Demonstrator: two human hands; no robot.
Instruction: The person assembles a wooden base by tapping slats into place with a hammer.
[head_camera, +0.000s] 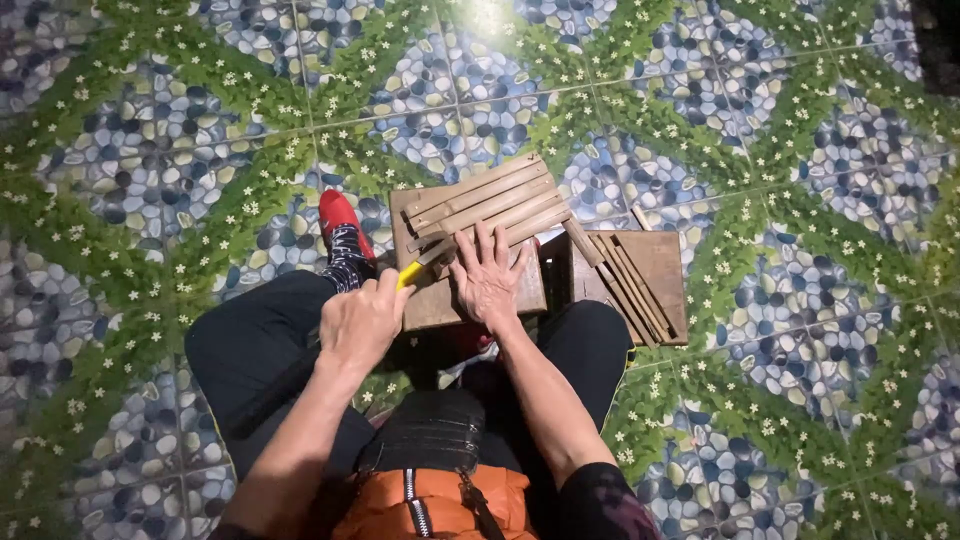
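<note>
left hand (362, 322): fingers curled, gripping | right hand (489, 275): fingers spread flat

Single head view, looking steeply down from above the lap. Close over both hands and wooden boards (470, 290); tiled floor (760, 130) around.

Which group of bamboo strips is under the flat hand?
The fanned bamboo strips on the left wooden block; the right hand presses them. The other strips lie untouched to the right.
</note>
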